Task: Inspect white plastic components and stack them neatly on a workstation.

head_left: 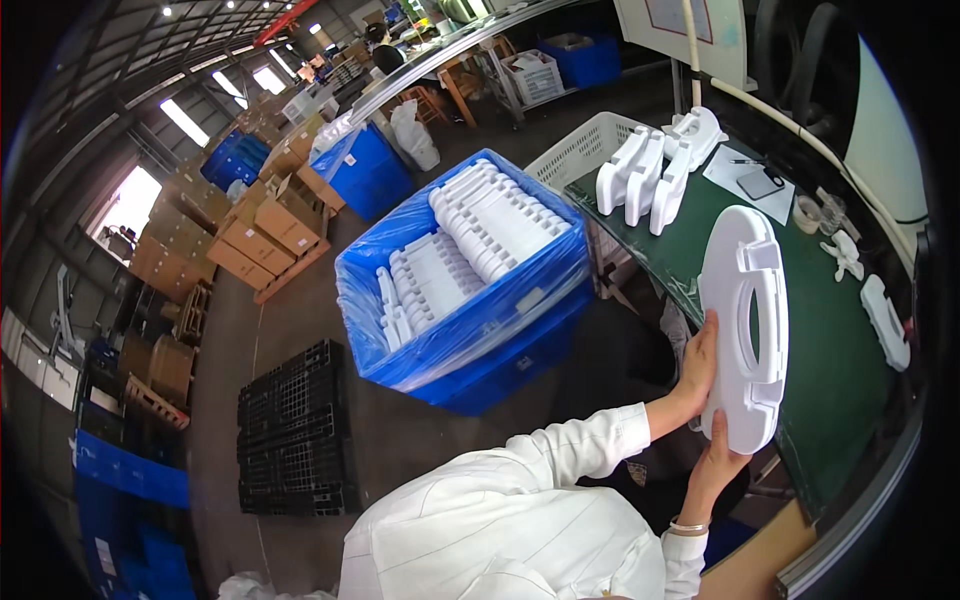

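Observation:
My left hand grips the left edge of a white moulded plastic panel. The panel has rounded ends and a long oval opening, and stands nearly upright on its end, tilted a little. Around its lower end my right hand is closed, thumb on the near face. Some fingers of both hands are hidden behind it. Beyond it is the green tabletop, where several similar white plastic parts stand in a group at the far left corner. One more white part lies toward the right edge.
A blue plastic-lined bin holds rows of stacked white parts to my left. A phone rests on paper, near a tape roll. Black pallets lie on the floor; cartons stand farther off.

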